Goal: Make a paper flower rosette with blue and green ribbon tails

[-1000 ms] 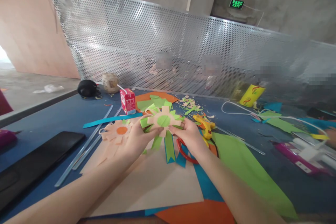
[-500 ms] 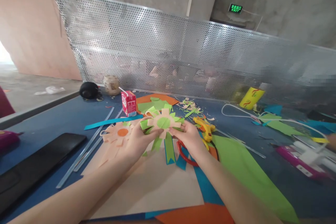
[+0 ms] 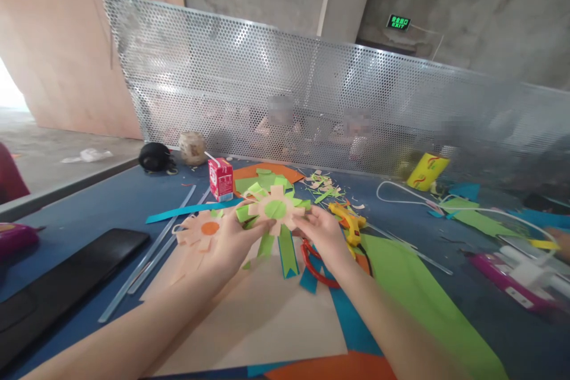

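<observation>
Between my hands is a paper flower rosette (image 3: 275,209) with peach and green petals, a green centre and notched ribbon tails hanging below. My left hand (image 3: 238,234) pinches its left edge and my right hand (image 3: 321,230) its right edge. Behind my left wrist lies another peach paper flower (image 3: 210,228) with an orange centre. Under my forearms is a large peach paper sheet (image 3: 267,320). Just right of my right hand rests a yellow hot glue gun (image 3: 350,221). Red scissors handles (image 3: 317,273) show partly beneath my right wrist.
Left lie a black phone (image 3: 75,273) and clear glue sticks (image 3: 133,276). A pink drink carton (image 3: 221,180) with a straw stands behind. Green paper (image 3: 427,303), a purple power strip (image 3: 512,285), a yellow roll (image 3: 427,171) and a white cable are right. Paper scraps (image 3: 325,184) lie before the perforated metal screen (image 3: 312,83).
The camera view has shifted slightly. Both hands still hold the rosette, and the right fingers have moved a little along its edge.
</observation>
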Action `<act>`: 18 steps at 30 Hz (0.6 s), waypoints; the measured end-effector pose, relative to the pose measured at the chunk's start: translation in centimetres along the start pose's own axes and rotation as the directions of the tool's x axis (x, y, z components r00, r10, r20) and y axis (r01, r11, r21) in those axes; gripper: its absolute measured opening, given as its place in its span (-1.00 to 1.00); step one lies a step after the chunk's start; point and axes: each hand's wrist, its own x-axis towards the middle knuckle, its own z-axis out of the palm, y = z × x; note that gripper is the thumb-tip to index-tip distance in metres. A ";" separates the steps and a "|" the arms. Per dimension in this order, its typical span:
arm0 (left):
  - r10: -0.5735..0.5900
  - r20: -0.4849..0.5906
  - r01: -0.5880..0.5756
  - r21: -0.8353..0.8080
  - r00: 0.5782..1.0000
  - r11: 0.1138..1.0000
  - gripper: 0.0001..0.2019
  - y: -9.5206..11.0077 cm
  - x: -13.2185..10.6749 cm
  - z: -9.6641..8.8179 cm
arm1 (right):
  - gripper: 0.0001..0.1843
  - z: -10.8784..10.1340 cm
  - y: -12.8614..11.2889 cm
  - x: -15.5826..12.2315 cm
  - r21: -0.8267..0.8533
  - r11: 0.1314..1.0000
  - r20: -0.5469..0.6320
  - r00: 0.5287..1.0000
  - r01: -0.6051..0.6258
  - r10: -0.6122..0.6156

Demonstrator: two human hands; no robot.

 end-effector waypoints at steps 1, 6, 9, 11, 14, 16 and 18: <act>-0.032 -0.009 0.032 -0.059 0.999 0.998 -0.78 0.0 0.2 -0.1 | -0.63 -0.2 -0.2 0.1 0.008 1.000 -0.029 1.000 0.002 -0.002; -0.141 -0.074 0.111 -0.313 0.987 0.943 -0.70 -0.4 1.1 -1.0 | -0.70 -2.5 -1.8 0.9 0.093 0.981 -0.216 0.965 0.171 -0.147; -0.137 -0.090 0.094 -0.375 0.986 0.922 -0.68 -0.5 1.5 -1.4 | -0.72 -3.8 -2.4 1.4 0.088 0.969 -0.286 0.938 0.230 -0.196; -0.138 -0.094 0.085 -0.423 0.986 0.902 -0.68 -0.5 1.7 -1.6 | -0.67 -4.3 -2.4 1.7 0.051 0.971 -0.295 0.933 0.232 -0.207; -0.137 -0.100 0.074 -0.478 0.985 0.875 -0.69 -0.5 2.1 -2.1 | -0.68 -4.8 -2.1 2.0 -0.024 0.977 -0.253 0.944 0.211 -0.210; -0.137 -0.110 0.064 -0.502 0.985 0.863 -0.68 -0.5 2.4 -2.4 | -0.72 -4.9 -1.7 2.1 -0.067 0.979 -0.225 0.953 0.194 -0.204; -0.133 -0.122 0.051 -0.519 0.984 0.853 -0.67 -0.4 2.7 -2.7 | -0.73 -5.0 -1.5 2.2 -0.087 0.981 -0.216 0.958 0.173 -0.188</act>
